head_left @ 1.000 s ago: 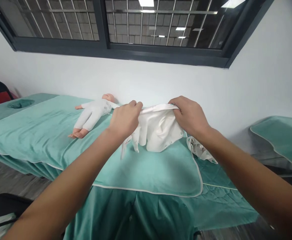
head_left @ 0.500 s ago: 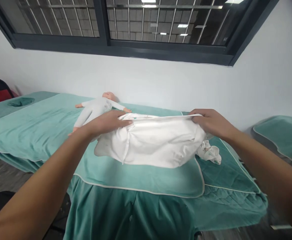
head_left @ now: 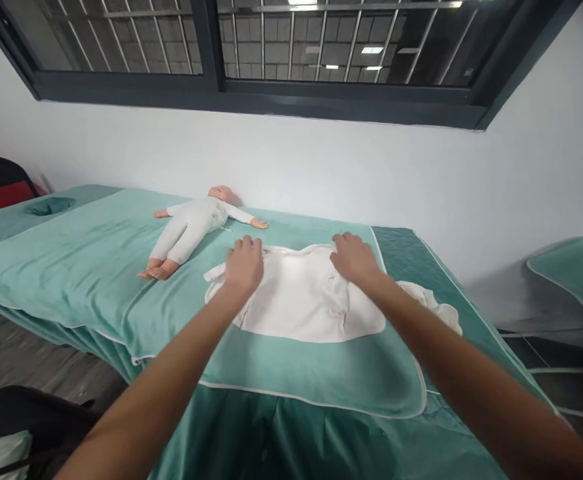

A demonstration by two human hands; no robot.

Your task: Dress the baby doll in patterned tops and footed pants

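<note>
A small white baby garment (head_left: 301, 293) lies spread on the green bed cover (head_left: 321, 373), its far edge toward the wall. My left hand (head_left: 244, 263) is closed on its far left corner, fingers curled down at the cloth. At the far right corner, my right hand (head_left: 354, 257) pinches the edge in the same way. Part of a narrow sleeve or strap pokes out left of my left hand. Farther back on the left, a baby doll (head_left: 191, 223) in a white suit lies on its back, arms spread.
A crumpled white cloth (head_left: 434, 307) lies on the right, partly behind my right forearm. The dark-framed window (head_left: 271, 97) is above the white wall. A red and black object (head_left: 1, 190) stands far left, and a black seat (head_left: 26, 427) is at lower left.
Both hands have lowered the garment from midair onto the bed and come closer together. The cloth now lies flat instead of hanging stretched. The doll stays put.
</note>
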